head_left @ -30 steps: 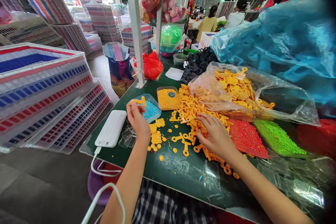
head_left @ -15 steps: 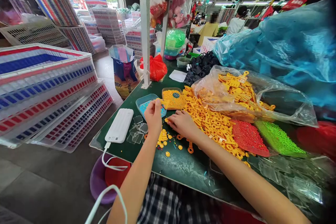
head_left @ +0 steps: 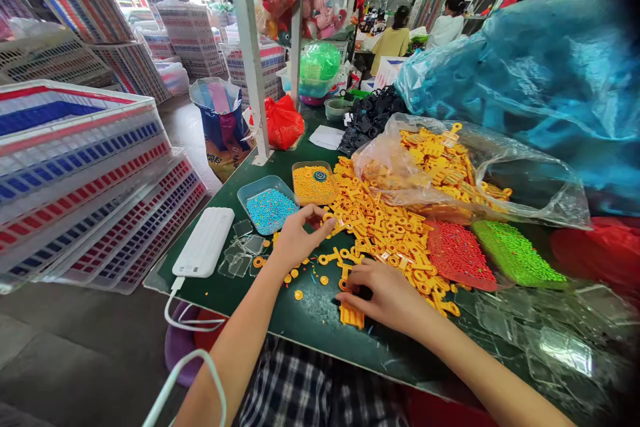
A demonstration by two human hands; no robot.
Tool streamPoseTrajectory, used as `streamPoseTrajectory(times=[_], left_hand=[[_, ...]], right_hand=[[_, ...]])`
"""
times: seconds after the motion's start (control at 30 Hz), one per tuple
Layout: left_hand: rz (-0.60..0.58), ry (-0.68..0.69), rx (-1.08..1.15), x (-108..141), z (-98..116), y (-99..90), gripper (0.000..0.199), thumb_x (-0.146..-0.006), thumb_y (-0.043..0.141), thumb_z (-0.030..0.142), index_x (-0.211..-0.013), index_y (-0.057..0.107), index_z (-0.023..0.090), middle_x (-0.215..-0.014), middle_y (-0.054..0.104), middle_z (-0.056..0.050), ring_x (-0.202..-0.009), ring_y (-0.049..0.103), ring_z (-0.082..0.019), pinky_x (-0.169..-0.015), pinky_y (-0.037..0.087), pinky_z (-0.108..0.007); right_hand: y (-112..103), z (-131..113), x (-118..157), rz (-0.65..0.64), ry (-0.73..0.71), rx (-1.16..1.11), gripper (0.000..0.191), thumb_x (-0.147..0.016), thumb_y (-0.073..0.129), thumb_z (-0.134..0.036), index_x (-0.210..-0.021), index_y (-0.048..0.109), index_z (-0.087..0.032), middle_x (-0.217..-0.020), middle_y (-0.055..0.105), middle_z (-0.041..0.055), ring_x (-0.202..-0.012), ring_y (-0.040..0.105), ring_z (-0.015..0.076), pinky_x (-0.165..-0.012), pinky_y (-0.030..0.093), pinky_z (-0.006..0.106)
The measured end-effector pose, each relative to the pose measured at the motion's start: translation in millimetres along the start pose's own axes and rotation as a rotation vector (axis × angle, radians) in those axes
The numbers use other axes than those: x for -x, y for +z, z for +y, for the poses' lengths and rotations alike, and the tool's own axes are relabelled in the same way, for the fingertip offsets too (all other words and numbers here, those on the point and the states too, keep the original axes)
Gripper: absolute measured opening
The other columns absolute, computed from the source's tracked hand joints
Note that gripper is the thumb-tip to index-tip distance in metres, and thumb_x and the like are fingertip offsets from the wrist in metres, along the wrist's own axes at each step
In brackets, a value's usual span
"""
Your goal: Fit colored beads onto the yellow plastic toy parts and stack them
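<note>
My left hand (head_left: 300, 235) hovers at the left edge of a heap of yellow plastic pieces (head_left: 385, 227), its thumb and fingers apart. No held piece shows in it. Nearer to me, my right hand (head_left: 383, 290) has its thumb and fingers around a flat yellow plastic piece (head_left: 352, 316) on the green table; the hand covers part of it. Beyond the left hand stand a tray of blue beads (head_left: 270, 210) and a tray of yellow beads (head_left: 314, 185). Small yellow caps (head_left: 299, 295) lie scattered between my arms.
A white power bank (head_left: 204, 242) with a cable lies at the left table edge, beside clear plastic squares (head_left: 243, 255). Red beads (head_left: 460, 253) and green beads (head_left: 517, 253) sit to the right. A metal post (head_left: 249, 53) rises behind. Stacked crates (head_left: 80, 180) stand left.
The yellow piece formerly in my left hand above the bead trays is gone from its fingers, which have parted. My right hand has come nearer to me, onto a flat yellow piece. The view has shifted.
</note>
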State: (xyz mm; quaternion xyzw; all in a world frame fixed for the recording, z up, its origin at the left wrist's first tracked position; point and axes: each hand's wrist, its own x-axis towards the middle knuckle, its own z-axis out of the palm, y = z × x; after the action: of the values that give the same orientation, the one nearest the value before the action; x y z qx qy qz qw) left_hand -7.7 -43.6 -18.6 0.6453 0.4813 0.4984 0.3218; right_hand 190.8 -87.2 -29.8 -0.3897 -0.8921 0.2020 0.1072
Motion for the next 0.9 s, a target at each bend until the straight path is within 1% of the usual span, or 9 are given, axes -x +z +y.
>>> streamPoseTrajectory(times=[0.13, 0.23, 0.33, 0.5, 0.6, 0.67, 0.73, 0.83, 0.9], left_hand=[[-0.099, -0.035, -0.227, 16.5, 6.2, 6.7, 0.025, -0.086, 0.058, 0.040, -0.071, 0.058, 0.020, -0.060, 0.053, 0.003, -0.058, 0.049, -0.013, -0.056, 0.039, -0.024], [-0.135, -0.086, -0.336, 37.5, 11.9, 10.6, 0.027, -0.088, 0.056, 0.041, -0.072, 0.060, 0.020, -0.061, 0.055, 0.002, -0.058, 0.050, -0.013, -0.056, 0.038, -0.025], [-0.144, -0.133, -0.372, 54.8, 18.0, 13.1, 0.030, -0.089, 0.053, 0.044, -0.073, 0.061, 0.020, -0.067, 0.060, 0.000, -0.064, 0.055, -0.015, -0.061, 0.042, -0.026], [-0.098, -0.237, -0.443, 65.6, 22.3, 15.0, 0.031, -0.088, 0.052, 0.046, -0.072, 0.061, 0.021, -0.071, 0.063, -0.001, -0.070, 0.057, -0.017, -0.067, 0.044, -0.029], [-0.055, -0.241, -0.479, 70.4, 20.6, 16.9, 0.029, -0.087, 0.054, 0.044, -0.070, 0.059, 0.021, -0.072, 0.063, 0.000, -0.070, 0.055, -0.017, -0.067, 0.043, -0.030], [-0.028, -0.237, -0.499, 74.5, 18.2, 19.8, 0.029, -0.086, 0.055, 0.043, -0.068, 0.058, 0.021, -0.071, 0.063, 0.000, -0.070, 0.054, -0.017, -0.067, 0.042, -0.030], [-0.006, -0.235, -0.516, 78.3, 15.1, 24.1, 0.029, -0.087, 0.055, 0.042, -0.067, 0.058, 0.021, -0.071, 0.063, 0.000, -0.069, 0.053, -0.017, -0.067, 0.042, -0.030], [0.014, -0.221, -0.551, 81.4, 10.1, 32.4, 0.027, -0.088, 0.055, 0.039, -0.069, 0.059, 0.021, -0.072, 0.066, 0.001, -0.069, 0.054, -0.017, -0.069, 0.042, -0.031], [0.017, -0.189, -0.601, 82.1, 7.5, 38.0, 0.026, -0.088, 0.057, 0.038, -0.068, 0.059, 0.021, -0.071, 0.066, 0.001, -0.071, 0.056, -0.017, -0.071, 0.041, -0.032]], right_hand=[[9.4, -10.3, 12.1, 0.211, 0.043, 0.342, 0.053, -0.073, 0.065, -0.072, -0.080, 0.064, -0.019, -0.078, 0.066, 0.0099, -0.078, 0.060, 0.0284, -0.066, 0.043, 0.039], [18.6, -14.7, 25.2, 0.216, 0.060, 0.413, 0.062, -0.065, 0.064, -0.080, -0.073, 0.065, -0.019, -0.070, 0.065, 0.0107, -0.072, 0.061, 0.0292, -0.063, 0.042, 0.041], [19.8, -17.0, 31.3, 0.123, 0.087, 0.385, 0.052, -0.065, 0.072, -0.071, -0.072, 0.066, -0.020, -0.067, 0.065, 0.0082, -0.070, 0.061, 0.0267, -0.062, 0.042, 0.039], [3.0, -12.8, 26.9, 0.014, 0.106, 0.256, 0.030, -0.070, 0.083, -0.042, -0.081, 0.067, -0.019, -0.080, 0.067, 0.0046, -0.081, 0.062, 0.0236, -0.065, 0.043, 0.033], [-4.3, -4.8, 23.3, -0.002, 0.056, 0.204, 0.010, -0.080, 0.074, -0.023, -0.088, 0.067, -0.023, -0.093, 0.067, 0.0025, -0.087, 0.062, 0.0204, -0.065, 0.044, 0.030], [-5.9, -0.5, 21.9, 0.009, 0.048, 0.211, 0.009, -0.086, 0.066, -0.015, -0.090, 0.067, -0.023, -0.096, 0.067, 0.0021, -0.088, 0.062, 0.0191, -0.063, 0.044, 0.029], [-5.4, 0.4, 21.2, 0.042, 0.085, 0.242, 0.006, -0.087, 0.066, -0.020, -0.093, 0.065, -0.021, -0.094, 0.067, 0.0042, -0.088, 0.062, 0.0208, -0.062, 0.046, 0.030], [-2.1, -3.8, 20.7, 0.101, 0.162, 0.291, 0.032, -0.079, 0.075, -0.041, -0.097, 0.064, -0.017, -0.092, 0.067, 0.0080, -0.088, 0.062, 0.0254, -0.064, 0.049, 0.035], [0.8, -7.4, 20.4, 0.122, 0.194, 0.330, 0.039, -0.073, 0.078, -0.046, -0.093, 0.064, -0.016, -0.091, 0.066, 0.0093, -0.088, 0.062, 0.0272, -0.065, 0.050, 0.036]])
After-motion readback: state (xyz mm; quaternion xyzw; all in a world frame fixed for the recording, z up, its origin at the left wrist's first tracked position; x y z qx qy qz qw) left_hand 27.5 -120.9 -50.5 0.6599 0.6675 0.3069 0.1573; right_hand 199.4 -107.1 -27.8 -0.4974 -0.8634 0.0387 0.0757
